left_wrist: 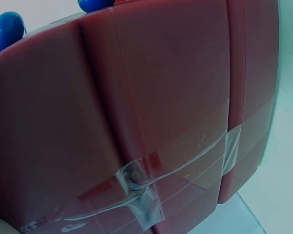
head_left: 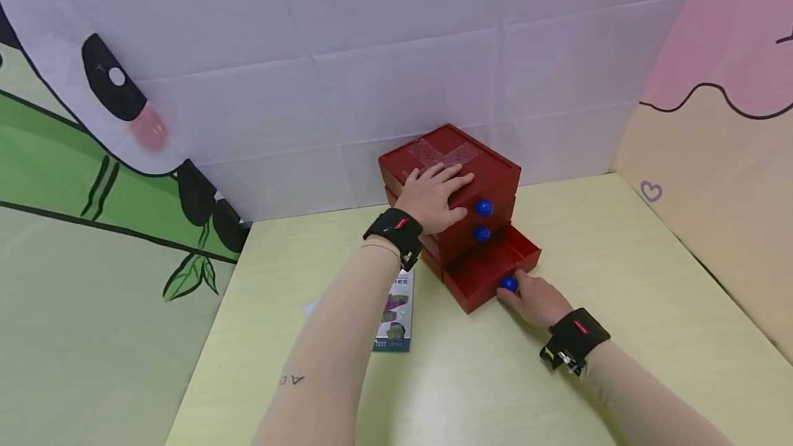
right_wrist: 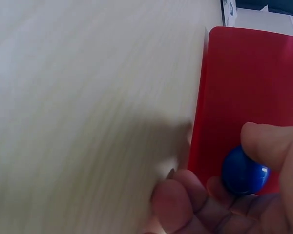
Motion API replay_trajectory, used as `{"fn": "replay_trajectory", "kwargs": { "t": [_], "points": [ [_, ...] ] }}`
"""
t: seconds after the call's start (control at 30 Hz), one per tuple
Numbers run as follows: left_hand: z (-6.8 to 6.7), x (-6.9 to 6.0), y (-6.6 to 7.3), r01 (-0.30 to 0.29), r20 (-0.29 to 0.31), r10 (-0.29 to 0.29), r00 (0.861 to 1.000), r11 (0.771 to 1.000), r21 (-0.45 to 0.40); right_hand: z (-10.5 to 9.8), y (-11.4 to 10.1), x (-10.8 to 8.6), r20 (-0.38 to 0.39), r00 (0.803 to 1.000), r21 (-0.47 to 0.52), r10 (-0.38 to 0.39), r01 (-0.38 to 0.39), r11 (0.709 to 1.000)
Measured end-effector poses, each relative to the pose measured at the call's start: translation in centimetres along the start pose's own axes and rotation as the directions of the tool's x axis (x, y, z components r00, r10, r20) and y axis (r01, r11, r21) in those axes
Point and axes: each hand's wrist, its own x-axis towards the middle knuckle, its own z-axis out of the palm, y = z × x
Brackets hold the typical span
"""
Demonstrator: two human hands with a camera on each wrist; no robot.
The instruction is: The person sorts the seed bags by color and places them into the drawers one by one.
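Cabinet of red drawers on a pale table, in front of a whitish cloth; a left hand rests on its top, fingers spread apart; a right hand pinches the blue knob of the bottom drawer, which stands open; two more blue knobs sit above, on closed drawers; clear tape crosses the cabinet's side; a printed packet lies left of the cabinet, partly hidden by the left forearm.

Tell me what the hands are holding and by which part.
The right hand holds the bottom drawer by its blue knob; the left hand rests on the red drawer cabinet.
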Motion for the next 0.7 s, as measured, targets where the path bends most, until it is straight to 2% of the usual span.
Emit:
{"fn": "replay_trajectory", "kwargs": {
  "t": [0.27,0.7],
  "points": [
    [-0.1,-0.1,-0.2,0.004,-0.005,-0.004,1.000,1.000,0.010,-0.1,-0.1,-1.3,0.002,1.000,0.014,-0.001,0.001,1.000],
    [0.1,0.3,0.2,-0.012,-0.003,0.012,1.000,1.000,0.002,-0.4,1.0,-3.6,0.029,0.998,0.020,0.049,-0.050,0.999]
  ]
}}
